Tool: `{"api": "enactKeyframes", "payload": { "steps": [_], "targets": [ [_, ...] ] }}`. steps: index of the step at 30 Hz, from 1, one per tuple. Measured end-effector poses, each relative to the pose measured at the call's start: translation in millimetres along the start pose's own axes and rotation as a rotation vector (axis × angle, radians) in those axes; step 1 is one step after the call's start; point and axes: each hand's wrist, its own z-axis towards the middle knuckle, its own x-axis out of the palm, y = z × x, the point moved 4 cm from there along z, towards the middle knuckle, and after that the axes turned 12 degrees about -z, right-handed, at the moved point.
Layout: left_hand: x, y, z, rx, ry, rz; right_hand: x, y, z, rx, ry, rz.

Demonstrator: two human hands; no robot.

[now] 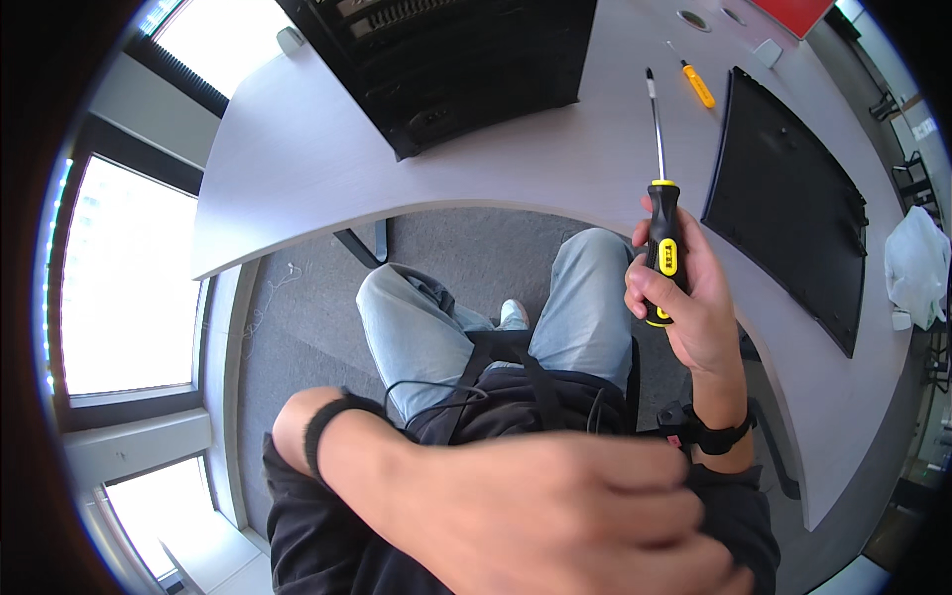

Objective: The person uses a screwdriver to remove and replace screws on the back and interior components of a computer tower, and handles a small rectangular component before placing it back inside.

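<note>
My right hand [695, 297] is wrapped around the black and yellow handle of a screwdriver [664, 238]. Its steel shank points away from me over the desk, with a dark tip at the far end. Close to the camera, my left hand [565, 506] reaches across my body, slightly blurred and back upward. Its fingers curl out of sight, so whether anything lies in them is hidden. A black computer case [476, 67] stands on the desk ahead. To the right of the screwdriver lies a black curved panel [788, 201], apparently from the case.
The pale desk [297, 163] curves around my lap. A small screwdriver with a yellow-orange handle [698, 85] lies beyond the panel's left edge. At the right rim sits a white plastic bag [918, 260]. A red object [796, 13] is at the far edge. A black cable [431, 383] crosses my lap.
</note>
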Motion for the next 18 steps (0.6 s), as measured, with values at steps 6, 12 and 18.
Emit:
{"api": "enactKeyframes", "payload": {
  "steps": [6,12,18],
  "targets": [
    [1,-2,3,0.025,-0.167,-0.085,21,8,-5,0.029,0.133,-0.177],
    [-80,-6,-26,-0.007,0.342,-0.118,29,9,-4,-0.142,0.074,-0.505],
    [-156,101,-78,-0.534,-0.555,0.241,55,15,13,-0.23,0.006,-0.636]
  ]
}}
